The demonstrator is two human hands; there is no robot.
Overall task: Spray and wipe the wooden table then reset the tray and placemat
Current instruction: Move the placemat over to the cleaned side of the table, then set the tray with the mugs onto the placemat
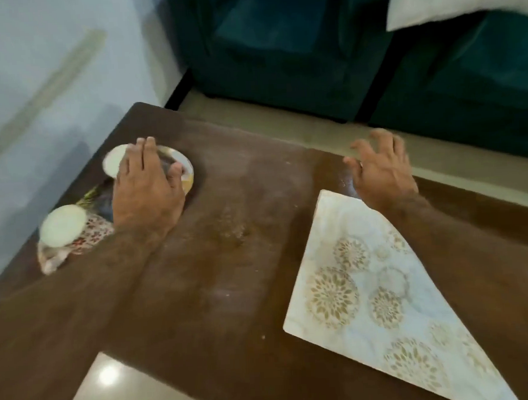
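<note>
the left hand [147, 181] lies on the tray [175, 170] at the far left corner of the wooden worktop [229, 262], with the fingers stretched over its top and the thumb curled against the near rim, so it seems to hold the tray by its edge. the right hand [380, 166] hovers just beyond the far corner of the placemat [369, 301], fingers spread and loosely bent, and it holds nothing; whether it touches the wood i cannot tell, because the picture is blurred there. the placemat lies flat and turned at an angle on the right part of the worktop. on the tray stand two round white lids [63, 225], maybe of cups or jars, one under the left fingers and one nearer the camera, with a patterned piece below it. the wood between the hands shows dust and small crumbs [233, 229], so i judge the step is to clear the surface before the spraying. to do it well, the tray should be lifted level with a firm grip under the rim, or with both hands, so that the pieces on it do not slide off. the placemat should be lifted and not dragged, otherwise the crumbs spread. no spray bottle or cloth is in view.
</note>
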